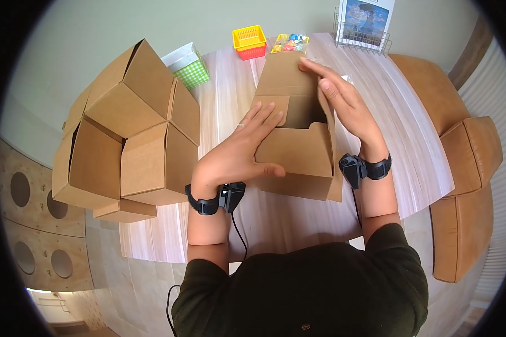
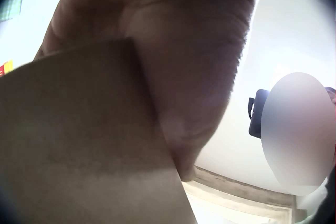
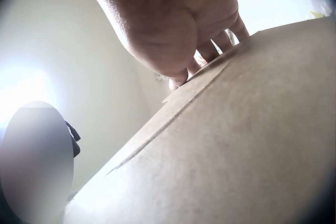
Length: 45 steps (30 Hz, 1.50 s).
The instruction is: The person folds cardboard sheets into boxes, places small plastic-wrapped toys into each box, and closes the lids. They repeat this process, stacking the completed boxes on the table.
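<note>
A brown cardboard box (image 1: pixel 298 150) stands on the table in the head view, its top partly uncovered and a tall flap (image 1: pixel 287 73) raised at the far end. My left hand (image 1: pixel 236 146) lies over the box's left side, fingers extended and spread, fingertips on a small inner flap (image 1: pixel 276 109). In the left wrist view the palm (image 2: pixel 178 61) is up against a cardboard edge. On the right side, my right hand (image 1: pixel 347 106) has its fingers stretched along the upper edge of the right flap (image 1: pixel 326 112). The right wrist view shows its fingertips at the cardboard edge.
Several brown cardboard boxes (image 1: pixel 143 157) are grouped on the table's left. Behind them stands a green checked container (image 1: pixel 191 72). Yellow and red baskets (image 1: pixel 249 42), a tray of small colourful items (image 1: pixel 290 42) and a wire rack (image 1: pixel 362 42) line the back. A tan sofa (image 1: pixel 461 163) is at right.
</note>
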Each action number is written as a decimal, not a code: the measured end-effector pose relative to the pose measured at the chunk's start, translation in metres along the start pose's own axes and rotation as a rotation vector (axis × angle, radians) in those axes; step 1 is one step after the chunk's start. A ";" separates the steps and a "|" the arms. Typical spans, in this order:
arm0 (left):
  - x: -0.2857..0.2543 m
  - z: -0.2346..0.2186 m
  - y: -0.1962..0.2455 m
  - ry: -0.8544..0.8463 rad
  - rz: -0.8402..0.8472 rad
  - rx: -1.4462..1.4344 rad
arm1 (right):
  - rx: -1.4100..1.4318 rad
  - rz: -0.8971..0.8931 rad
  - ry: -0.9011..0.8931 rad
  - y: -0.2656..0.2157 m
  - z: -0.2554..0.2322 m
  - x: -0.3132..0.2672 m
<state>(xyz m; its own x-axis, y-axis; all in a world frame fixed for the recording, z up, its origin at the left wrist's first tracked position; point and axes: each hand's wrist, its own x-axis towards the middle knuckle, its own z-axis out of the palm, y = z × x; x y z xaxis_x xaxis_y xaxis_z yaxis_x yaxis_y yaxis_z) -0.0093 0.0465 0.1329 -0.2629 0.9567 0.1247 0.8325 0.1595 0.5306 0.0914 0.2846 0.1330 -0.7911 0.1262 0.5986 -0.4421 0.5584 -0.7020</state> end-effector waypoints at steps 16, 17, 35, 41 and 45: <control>-0.003 -0.001 0.005 0.101 -0.063 -0.023 | -0.182 -0.035 -0.276 0.002 0.003 -0.005; -0.003 -0.001 0.005 0.130 -0.092 -0.077 | -0.193 -0.040 -0.303 0.007 0.004 -0.006; -0.001 0.013 -0.001 0.090 -0.042 0.067 | -0.352 0.211 -0.163 0.022 0.019 -0.009; -0.001 0.015 -0.004 0.073 -0.022 0.143 | -0.523 0.194 -0.208 0.015 0.020 -0.009; 0.000 0.014 -0.003 0.044 -0.019 0.172 | -0.608 0.113 -0.190 0.023 0.022 -0.013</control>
<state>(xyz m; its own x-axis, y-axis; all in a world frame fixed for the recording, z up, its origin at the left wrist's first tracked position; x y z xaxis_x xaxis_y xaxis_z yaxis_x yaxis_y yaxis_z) -0.0051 0.0490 0.1193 -0.2975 0.9421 0.1549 0.8973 0.2205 0.3824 0.0822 0.2777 0.1007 -0.9042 0.0953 0.4163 -0.0773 0.9222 -0.3790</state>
